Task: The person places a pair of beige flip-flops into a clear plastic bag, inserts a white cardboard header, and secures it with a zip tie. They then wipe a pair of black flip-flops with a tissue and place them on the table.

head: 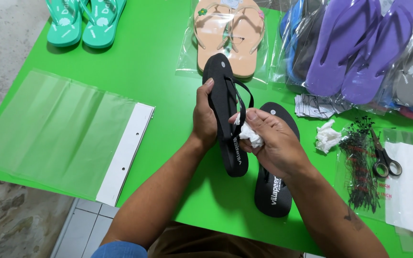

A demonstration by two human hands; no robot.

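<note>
1. Across the bright green tabletop (168, 86), a large clear plastic bag with a white punched header strip (72, 138) is lying at nine o'clock from the hands, near the table's edge; a careless elbow could probably be sliding it off.
2. At centre, the left hand (204, 122) is gripping a black rubber flip-flop (225, 110) tilted on its side above the table, thumb and fingers clamped on the sole's edge. With a grip that narrow, the sandal is at risk of twisting loose.
3. At five o'clock from it, a second black flip-flop (276, 191) is lying flat under the right wrist, partly hidden.
4. At three o'clock, steel scissors (383, 160) and a bundle of black tag pins (359, 167) are sitting near the right forearm, which could be snagging on them.
5. Against the strap, the right hand (273, 141) is pinching a crumpled white cloth wad (249, 134), fingers closed on it; hard rubbing is likely straining the thin strap.
</note>
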